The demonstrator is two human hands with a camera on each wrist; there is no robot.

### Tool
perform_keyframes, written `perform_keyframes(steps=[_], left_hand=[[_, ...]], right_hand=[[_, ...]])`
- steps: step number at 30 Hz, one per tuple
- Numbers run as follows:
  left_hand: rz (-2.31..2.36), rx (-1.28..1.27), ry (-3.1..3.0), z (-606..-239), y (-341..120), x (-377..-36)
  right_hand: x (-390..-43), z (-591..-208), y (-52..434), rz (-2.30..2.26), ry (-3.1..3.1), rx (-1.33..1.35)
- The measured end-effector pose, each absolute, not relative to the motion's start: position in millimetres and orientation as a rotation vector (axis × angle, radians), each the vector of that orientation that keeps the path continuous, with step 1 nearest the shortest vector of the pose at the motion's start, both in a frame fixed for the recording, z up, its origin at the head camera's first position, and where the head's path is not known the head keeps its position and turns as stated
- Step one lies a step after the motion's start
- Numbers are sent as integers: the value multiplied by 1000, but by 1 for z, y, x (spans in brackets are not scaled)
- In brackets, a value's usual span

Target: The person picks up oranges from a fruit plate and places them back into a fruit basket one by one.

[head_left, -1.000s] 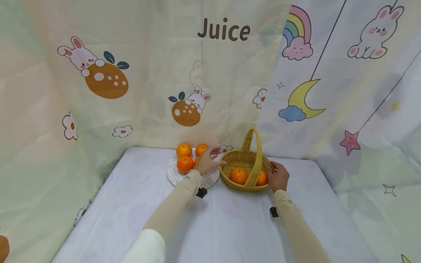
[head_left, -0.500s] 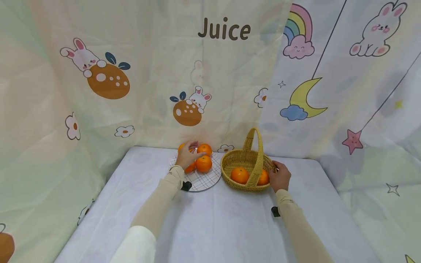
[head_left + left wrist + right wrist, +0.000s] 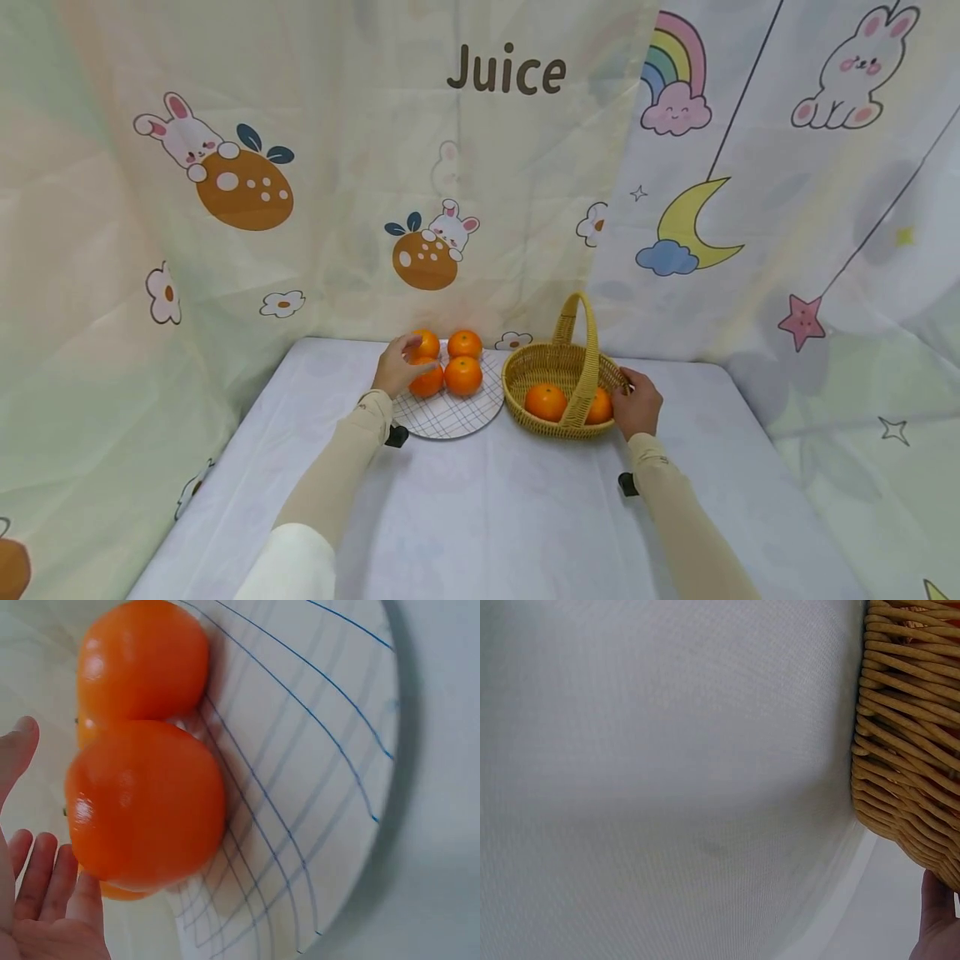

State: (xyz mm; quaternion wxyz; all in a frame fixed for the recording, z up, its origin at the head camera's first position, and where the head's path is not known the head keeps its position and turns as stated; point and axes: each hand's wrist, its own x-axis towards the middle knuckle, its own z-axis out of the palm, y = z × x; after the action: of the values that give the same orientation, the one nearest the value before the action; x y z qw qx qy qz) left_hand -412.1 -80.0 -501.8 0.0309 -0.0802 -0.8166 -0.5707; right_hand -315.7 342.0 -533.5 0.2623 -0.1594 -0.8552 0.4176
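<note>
My left hand (image 3: 396, 368) is at the left edge of a round white plate (image 3: 450, 421) with a checked line pattern. Its thumb and fingers are spread beside the front-left orange (image 3: 426, 382); in the left wrist view the fingertips come right up to that glossy fruit (image 3: 146, 806). Other oranges on the plate include the front-right one (image 3: 463, 377) and the back-right one (image 3: 464, 343). My right hand (image 3: 637, 402) grips the right rim of a wicker basket (image 3: 540, 362), its thumb partly hidden. Inside the basket lie two oranges, one at the front (image 3: 546, 402).
A white cloth covers the table (image 3: 517, 517). The basket's tall arched handle (image 3: 588, 358) rises over its opening. Behind stands a cartoon-printed curtain (image 3: 352, 167), close to the table's back edge.
My left hand has moved left from near the basket, across the plate, to the plate's left side, uncovering the right-hand oranges. The right hand and basket have stayed put.
</note>
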Motion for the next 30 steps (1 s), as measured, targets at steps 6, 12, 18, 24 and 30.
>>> perform_keyframes(steps=[6, 12, 18, 24, 30], left_hand=[[-1699, -269, -2563, -512, -85, -412], [-1605, -234, -2644, -522, -87, -409], [-1600, -205, -2664, -534, -90, -411], [-1617, -222, -2672, -545, -90, -413], [-1619, -155, -2684, -551, -90, -410]], right_hand=[[-317, -536, 343, 1122, -2303, -425], [-317, -535, 343, 1121, -2307, -430], [-315, -532, 341, 1107, -2318, -421], [-315, -531, 341, 1103, -2314, -436], [-315, -532, 341, 1123, -2326, -445]])
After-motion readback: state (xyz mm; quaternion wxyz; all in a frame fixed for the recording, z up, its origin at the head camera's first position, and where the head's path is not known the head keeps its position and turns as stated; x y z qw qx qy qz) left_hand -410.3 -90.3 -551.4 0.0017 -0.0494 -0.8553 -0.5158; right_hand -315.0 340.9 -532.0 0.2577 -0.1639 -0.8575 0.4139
